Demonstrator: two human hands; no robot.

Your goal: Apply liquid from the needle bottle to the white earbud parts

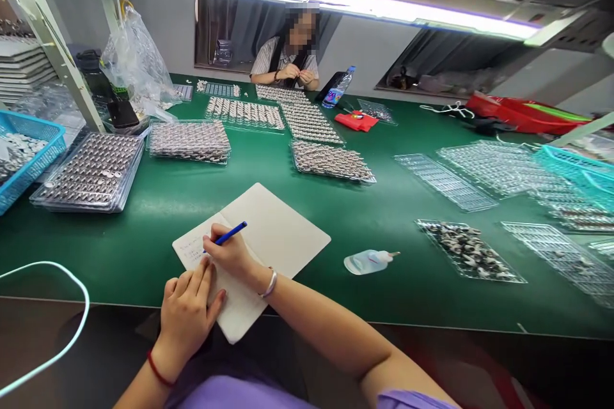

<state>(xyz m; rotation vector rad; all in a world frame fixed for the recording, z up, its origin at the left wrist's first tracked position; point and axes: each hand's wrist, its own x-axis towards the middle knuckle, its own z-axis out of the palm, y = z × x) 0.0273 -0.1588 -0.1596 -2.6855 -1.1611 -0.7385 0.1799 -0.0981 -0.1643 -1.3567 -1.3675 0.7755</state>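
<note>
An open notebook (283, 230) lies at the near edge of the green table, turned at an angle. Its left page carries a few handwritten lines near the top; the right page looks blank. My right hand (231, 254) grips a blue pen (232, 232) over the left page, the tip low near the writing and partly hidden by the fingers. Flat on the lower left page rests my left hand (188, 307), fingers stretched out, close to the right hand. A squeeze bottle (368, 262) with a thin nozzle lies on its side to the right of the notebook.
Trays of small parts (91, 169) are stacked at the left beside a blue basket (52, 134). More filled trays (330, 161) stand further back. Clear trays (444, 180) and a tray of dark pieces (467, 249) lie right. Across the table sits a person (288, 64), near a water bottle (338, 88).
</note>
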